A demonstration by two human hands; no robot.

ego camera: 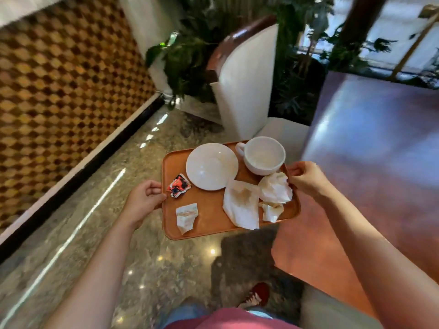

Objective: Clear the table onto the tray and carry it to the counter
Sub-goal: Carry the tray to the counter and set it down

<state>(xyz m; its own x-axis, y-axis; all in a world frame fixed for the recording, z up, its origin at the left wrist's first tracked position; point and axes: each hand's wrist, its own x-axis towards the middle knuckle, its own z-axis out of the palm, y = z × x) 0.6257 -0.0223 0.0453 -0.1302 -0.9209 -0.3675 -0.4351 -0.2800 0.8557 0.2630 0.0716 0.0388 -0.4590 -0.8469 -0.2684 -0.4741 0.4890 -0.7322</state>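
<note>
I hold an orange-brown tray [209,217] in the air over the floor, beside the table. My left hand [145,200] grips its left edge and my right hand [306,179] grips its right edge. On the tray sit a white saucer [211,166], an empty white cup [263,154], crumpled white napkins [275,188], a flat stained napkin [241,206], a small crumpled paper [186,217] and a red and black wrapper [178,186].
The glossy wooden table [370,167] is on my right. A white chair with a brown top [244,79] stands ahead, with green plants [190,48] behind it. A patterned wall [59,79] runs along the left. Polished marble floor [95,233] lies below.
</note>
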